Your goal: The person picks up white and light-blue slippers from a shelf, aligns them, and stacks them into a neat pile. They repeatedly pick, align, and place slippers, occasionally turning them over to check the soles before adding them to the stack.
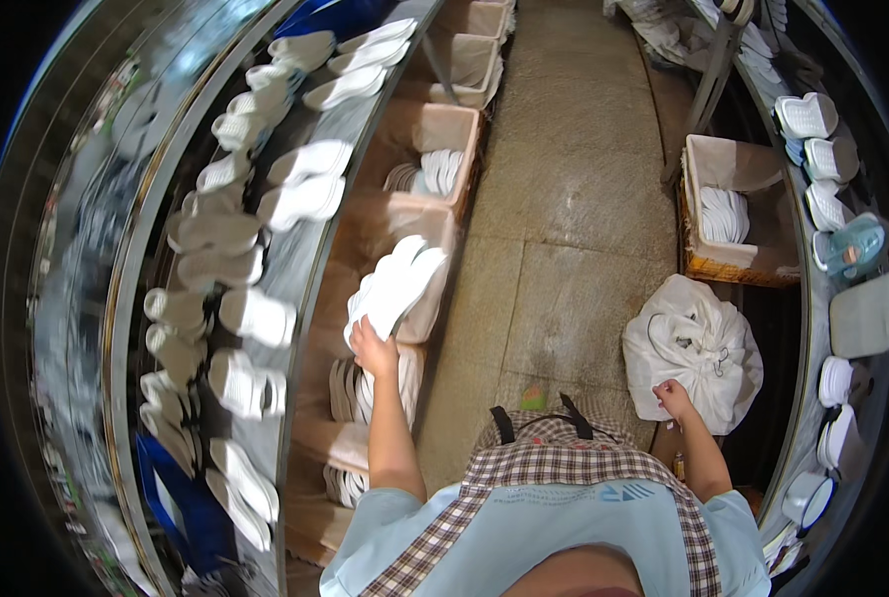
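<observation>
White shoe soles (pixel 396 284), a fanned bundle of them, sit in the grip of the left hand (pixel 373 350), whose fingers are closed around the bundle's lower end so that it rises toward 1 o'clock from the hand, just left of the picture's centre. Under the bundle runs a row of cloth-lined bins (pixel 434 149) stretching toward 12 o'clock, several with more white soles stacked on edge inside (the nearest stack lies just below the hand, at about 6 o'clock from it). At 9 o'clock from the hand a long metal conveyor (pixel 300 264) carries pairs of white soles (pixel 255 316) laid flat in a line. Over at 4 o'clock in the frame, the right hand (pixel 673 396) rests on a bulging white sack (pixel 698 343) standing on the floor, its fingers curled narrowly against the sack's lower left side; whether they pinch the material cannot be told. Beyond the sack, toward 12 o'clock from it, stands a wicker basket (pixel 733 269) lined with cloth and holding a few white soles. The person wears a light blue shirt and a checked apron (pixel 564 478), seen from above at 6 o'clock.
</observation>
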A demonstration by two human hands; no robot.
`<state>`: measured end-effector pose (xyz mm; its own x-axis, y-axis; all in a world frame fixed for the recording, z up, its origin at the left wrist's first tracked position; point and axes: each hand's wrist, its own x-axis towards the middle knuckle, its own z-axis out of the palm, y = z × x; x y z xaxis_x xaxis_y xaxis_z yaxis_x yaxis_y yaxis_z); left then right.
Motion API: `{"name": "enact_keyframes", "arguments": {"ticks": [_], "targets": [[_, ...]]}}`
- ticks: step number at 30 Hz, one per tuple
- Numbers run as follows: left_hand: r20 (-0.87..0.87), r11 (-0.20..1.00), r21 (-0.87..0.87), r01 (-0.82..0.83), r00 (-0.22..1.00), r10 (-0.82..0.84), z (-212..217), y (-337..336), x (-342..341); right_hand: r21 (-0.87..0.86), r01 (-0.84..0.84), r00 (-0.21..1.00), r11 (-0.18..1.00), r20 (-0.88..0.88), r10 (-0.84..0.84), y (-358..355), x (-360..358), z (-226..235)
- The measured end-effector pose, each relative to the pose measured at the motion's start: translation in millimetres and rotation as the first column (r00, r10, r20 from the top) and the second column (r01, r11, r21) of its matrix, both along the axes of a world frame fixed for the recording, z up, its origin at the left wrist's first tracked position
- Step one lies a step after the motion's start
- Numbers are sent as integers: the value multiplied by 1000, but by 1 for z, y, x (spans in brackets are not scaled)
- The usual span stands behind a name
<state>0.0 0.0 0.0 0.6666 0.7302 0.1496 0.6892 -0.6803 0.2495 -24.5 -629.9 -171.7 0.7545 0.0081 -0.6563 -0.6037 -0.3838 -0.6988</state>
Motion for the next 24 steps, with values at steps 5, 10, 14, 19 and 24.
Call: {"name": "enact_keyframes", "arguments": {"ticks": [5, 10, 14, 19, 24], "targets": [[119, 985, 81, 149, 980, -158, -19, -9, 195, -19, 241, 968, 970, -71, -242, -32, 27, -44], [161, 969, 90, 230, 957, -242, -29, -46, 379, 277, 238, 819, 931, -572, -39, -90, 87, -147], [137, 966, 41, 255, 956, -258, -6, -81, 519, -343, -492, 854, 800, -15, 519, -95, 243, -156], [183, 954, 50, 297, 936, -301, 10, -105, 684, -121, 63, 995, 991, 86, -52, -89, 543, -63], [247, 958, 27, 285, 927, -283, -12, -106, 856, -160, -16, 966, 987, 252, 56, -58, 790, -30]]}}
